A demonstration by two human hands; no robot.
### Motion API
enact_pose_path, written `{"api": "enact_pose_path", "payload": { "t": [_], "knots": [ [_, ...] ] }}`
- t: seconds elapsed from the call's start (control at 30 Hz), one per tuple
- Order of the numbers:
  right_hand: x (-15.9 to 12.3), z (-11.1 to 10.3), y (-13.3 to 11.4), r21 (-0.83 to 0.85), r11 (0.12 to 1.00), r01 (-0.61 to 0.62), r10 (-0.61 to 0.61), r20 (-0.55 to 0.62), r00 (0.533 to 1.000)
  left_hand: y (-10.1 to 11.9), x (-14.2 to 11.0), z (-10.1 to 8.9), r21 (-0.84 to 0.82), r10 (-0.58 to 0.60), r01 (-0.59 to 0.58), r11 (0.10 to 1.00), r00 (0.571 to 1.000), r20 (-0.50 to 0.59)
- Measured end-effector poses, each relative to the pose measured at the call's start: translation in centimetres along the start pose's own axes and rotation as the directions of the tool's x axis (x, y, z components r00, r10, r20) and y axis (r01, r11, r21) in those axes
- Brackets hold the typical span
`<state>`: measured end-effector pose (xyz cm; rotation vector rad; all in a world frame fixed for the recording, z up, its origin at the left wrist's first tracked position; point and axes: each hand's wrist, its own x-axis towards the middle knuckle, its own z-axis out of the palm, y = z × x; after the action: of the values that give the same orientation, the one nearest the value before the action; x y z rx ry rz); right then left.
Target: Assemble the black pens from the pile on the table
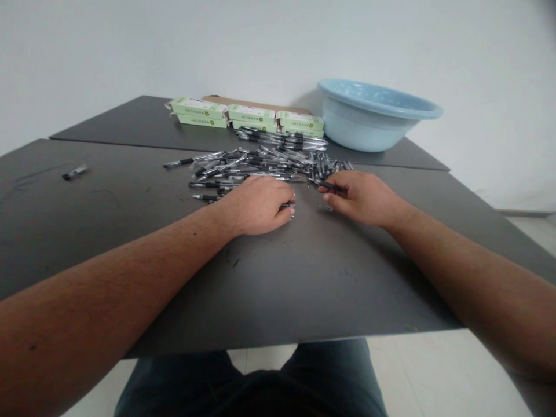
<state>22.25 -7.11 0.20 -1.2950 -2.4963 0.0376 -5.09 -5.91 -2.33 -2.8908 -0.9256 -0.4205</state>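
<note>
My left hand [264,202] is closed at the near edge of a heap of pens [260,159], its fingers curled round a pen whose end shows by the thumb. My right hand [362,197] pinches a black-gripped pen [330,185] between thumb and fingers, its tip pointing left. A small clear pen cap [325,207] lies on the table just below that pen. The heap is made of clear-barrelled pens with black grips, lying at various angles beyond both hands. My left hand hides part of the heap's near side.
Green-and-white boxes [197,113] stand stacked in a row at the back, with a bundle of aligned pens [282,139] in front. A light blue basin [369,124] sits at the back right. A small clear-and-black piece [75,172] lies far left on the dark table [278,289].
</note>
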Motion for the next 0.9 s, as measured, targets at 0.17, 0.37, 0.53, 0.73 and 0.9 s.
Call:
{"api": "enact_pose_path", "payload": {
  "t": [0.17,0.37,0.53,0.73,0.9],
  "knots": [
    [0.0,0.1,0.2,-0.013,1.0,0.006,-0.006,0.003,1.0,-0.1,0.0,0.1,-0.015,0.006,-0.007,1.0,1.0,-0.009],
    [0.0,0.1,0.3,-0.025,1.0,0.011,-0.011,0.015,1.0,-0.2,-0.1,0.1,-0.071,0.017,-0.02,0.997,0.999,-0.039],
    [-0.1,0.2,0.5,-0.03,0.999,0.015,-0.015,0.001,1.0,-0.5,-0.4,-0.1,-0.086,0.046,-0.054,0.995,0.995,-0.091],
    [-0.1,0.2,0.8,-0.074,0.997,0.012,-0.009,0.036,0.999,-0.5,-0.8,-0.5,-0.123,0.088,-0.107,0.987,0.984,-0.156],
    [-0.2,0.3,1.2,-0.094,0.994,0.059,-0.058,0.012,0.998,-0.2,-1.0,-0.7,-0.14,0.09,-0.119,0.983,0.976,-0.2]
  ]
}}
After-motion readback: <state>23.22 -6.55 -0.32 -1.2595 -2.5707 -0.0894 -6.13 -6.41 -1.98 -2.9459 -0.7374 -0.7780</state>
